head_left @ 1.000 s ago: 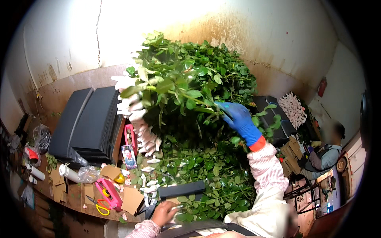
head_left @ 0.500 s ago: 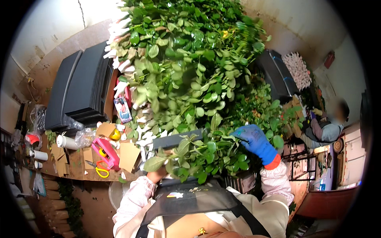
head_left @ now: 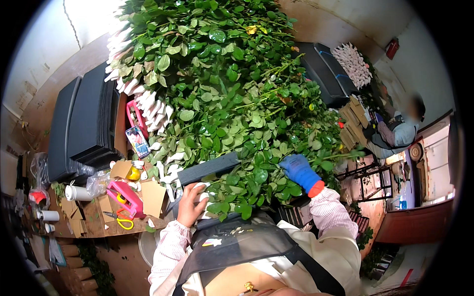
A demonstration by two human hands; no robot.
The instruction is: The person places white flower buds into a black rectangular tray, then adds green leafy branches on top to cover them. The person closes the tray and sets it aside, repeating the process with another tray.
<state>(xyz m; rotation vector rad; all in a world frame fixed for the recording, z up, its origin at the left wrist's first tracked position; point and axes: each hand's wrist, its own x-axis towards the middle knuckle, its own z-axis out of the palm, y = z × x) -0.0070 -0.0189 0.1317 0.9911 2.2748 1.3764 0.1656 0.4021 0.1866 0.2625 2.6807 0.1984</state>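
Observation:
My bare left hand (head_left: 191, 204) has its fingers curled over white-sleeved flower heads (head_left: 202, 193), just below a dark grey corrugated strip (head_left: 207, 168). My right hand (head_left: 299, 173), in a blue glove with a red cuff, rests fingers apart on leafy stems (head_left: 256, 185); some fingertips are partly among leaves. Behind both hands rises a big heap of green stems (head_left: 212, 84) with white-sleeved heads (head_left: 153, 109) along its left side.
Dark boards (head_left: 91, 116) are stacked left, near a white bottle (head_left: 76, 192), pink tool (head_left: 126, 197), yellow-handled scissors (head_left: 123, 222) and cardboard (head_left: 153, 197). At right are dark cases (head_left: 323, 74), cardboard pieces (head_left: 353, 126) and another person (head_left: 402, 130), seated.
My right hand came down from the upper heap with a leafy stem, which now lies among those before me. My left hand moved slightly left and up onto the white heads. The view tilted downward.

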